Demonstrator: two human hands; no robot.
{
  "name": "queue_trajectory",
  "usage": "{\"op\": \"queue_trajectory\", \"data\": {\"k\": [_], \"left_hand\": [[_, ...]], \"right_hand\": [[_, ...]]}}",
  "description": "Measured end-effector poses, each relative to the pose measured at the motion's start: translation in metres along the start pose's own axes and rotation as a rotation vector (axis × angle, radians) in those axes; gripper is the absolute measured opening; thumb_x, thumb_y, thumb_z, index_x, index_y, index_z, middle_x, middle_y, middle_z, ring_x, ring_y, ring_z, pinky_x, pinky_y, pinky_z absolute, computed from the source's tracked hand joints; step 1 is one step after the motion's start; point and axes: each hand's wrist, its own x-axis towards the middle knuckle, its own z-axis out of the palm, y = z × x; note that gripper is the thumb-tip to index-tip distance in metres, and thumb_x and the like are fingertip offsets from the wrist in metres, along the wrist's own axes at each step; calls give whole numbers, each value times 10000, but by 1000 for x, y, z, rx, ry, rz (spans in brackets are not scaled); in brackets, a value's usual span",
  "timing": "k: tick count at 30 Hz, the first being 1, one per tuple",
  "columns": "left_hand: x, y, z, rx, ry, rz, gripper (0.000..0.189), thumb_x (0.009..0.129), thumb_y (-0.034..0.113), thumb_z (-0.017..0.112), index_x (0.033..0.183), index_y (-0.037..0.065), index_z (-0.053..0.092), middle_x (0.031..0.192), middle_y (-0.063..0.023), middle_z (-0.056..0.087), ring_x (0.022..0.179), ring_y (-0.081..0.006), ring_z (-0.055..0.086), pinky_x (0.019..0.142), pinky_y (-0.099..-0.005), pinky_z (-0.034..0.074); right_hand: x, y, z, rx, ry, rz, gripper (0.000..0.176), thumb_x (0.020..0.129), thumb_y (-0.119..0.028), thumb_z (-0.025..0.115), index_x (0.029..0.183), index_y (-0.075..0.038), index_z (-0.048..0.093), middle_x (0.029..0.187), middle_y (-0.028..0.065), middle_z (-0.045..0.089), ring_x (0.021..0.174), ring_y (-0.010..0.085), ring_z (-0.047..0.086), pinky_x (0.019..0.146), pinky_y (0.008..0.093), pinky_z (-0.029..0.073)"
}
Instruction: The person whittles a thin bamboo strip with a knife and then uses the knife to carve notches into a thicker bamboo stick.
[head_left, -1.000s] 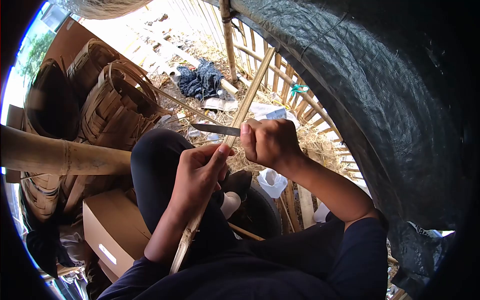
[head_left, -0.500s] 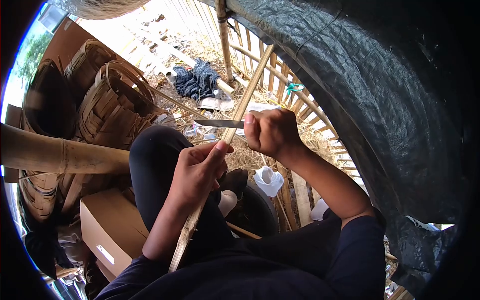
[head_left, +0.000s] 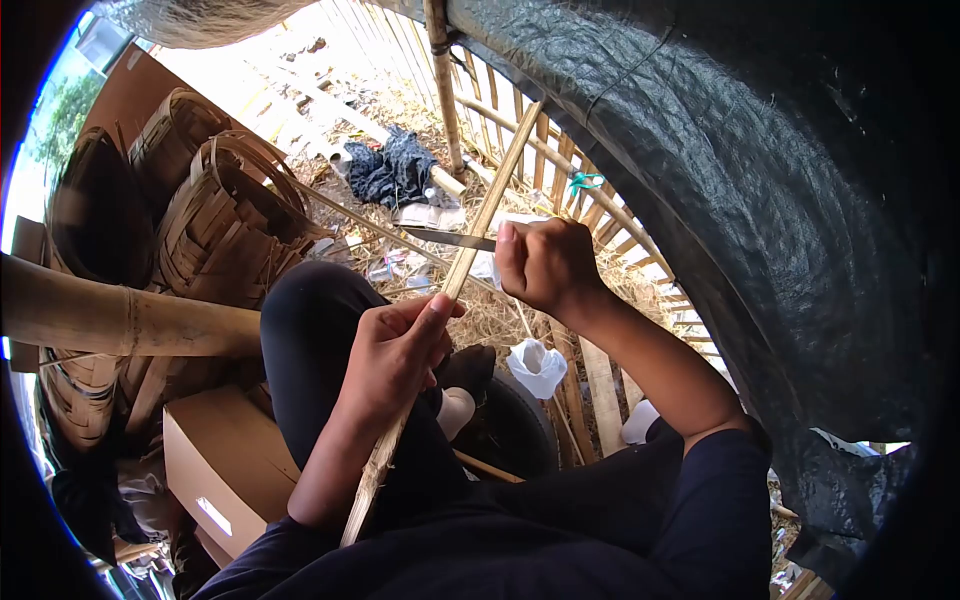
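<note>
Straw-littered ground (head_left: 497,318), bamboo fence (head_left: 560,165) behind. Right hand (head_left: 545,265) closed round knife (head_left: 450,238), blade laid across bamboo strip (head_left: 500,180). Left hand (head_left: 395,355) gripped strip lower down, thumb along it. Judgement: keep blade shallow, thumb clear of edge. Woven baskets (head_left: 225,215) stacked at left, insides dark, contents unclear; cardboard box (head_left: 225,460) shut.

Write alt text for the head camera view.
A seated person's left hand grips a long bamboo strip while the right hand holds a knife across it. Woven baskets and a cardboard box sit to the left.
</note>
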Motion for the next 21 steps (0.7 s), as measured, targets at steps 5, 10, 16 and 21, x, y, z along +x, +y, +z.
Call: {"op": "queue_trajectory", "data": {"k": [5,10,16,21], "left_hand": [[-3,1,1,32,-7,-8,365,983,359,536,961,13,649,560,47,453,456,-15,393,422,-185,337],[0,2,-3,-9,5,-13,364,985,359,531,965,15,650,555,47,446,452,-16,395,417,-186,338],[2,0,-5,-35,4,10,369,986,354,531,967,5,649,554,45,448,440,-18,389,411,-183,329],[-4,8,-5,12,59,31,374,989,350,527,963,-4,645,556,47,440,442,-16,382,413,-181,325]], "right_hand": [[-6,-17,-3,-52,-9,-73,439,913,-241,498,518,-69,581,414,145,500,371,302,549,404,407,451],[1,-1,-6,-47,22,19,447,917,-225,498,504,-71,568,389,143,476,361,306,542,388,404,443],[-4,-1,6,74,-9,6,400,875,-202,540,499,-68,553,409,147,482,370,334,530,412,419,454],[-4,-15,5,131,19,-119,365,862,-186,534,523,-57,577,431,141,506,389,322,552,429,405,468]]}}
